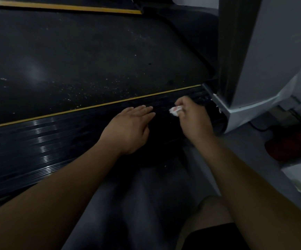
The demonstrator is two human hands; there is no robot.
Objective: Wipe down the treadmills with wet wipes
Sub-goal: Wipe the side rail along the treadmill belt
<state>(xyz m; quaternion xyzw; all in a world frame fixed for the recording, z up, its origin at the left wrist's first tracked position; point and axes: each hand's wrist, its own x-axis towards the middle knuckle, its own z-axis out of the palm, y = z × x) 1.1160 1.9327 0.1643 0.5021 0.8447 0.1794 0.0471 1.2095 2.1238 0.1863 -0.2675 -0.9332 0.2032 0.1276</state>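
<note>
Item: wet wipe (174,110), white, crumpled small, just right of frame centre. Your right hand (193,116) pinches it in curled fingers against the treadmill's ribbed side rail (47,141), near the grey upright (236,51).

Your left hand (130,129): fingers straight, flat on the rail, holding nothing.

Progress: the rail at centre-left looks glossy, likely wiped. The belt (92,56), upper frame, shows white specks and seems still to do.

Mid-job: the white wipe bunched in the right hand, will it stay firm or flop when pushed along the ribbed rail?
Probably floppy: the wipe is crumpled into a small wad in the right hand, so it looks soft and light. It will likely drag and snag on the ribbed side rail rather than glide.
</note>
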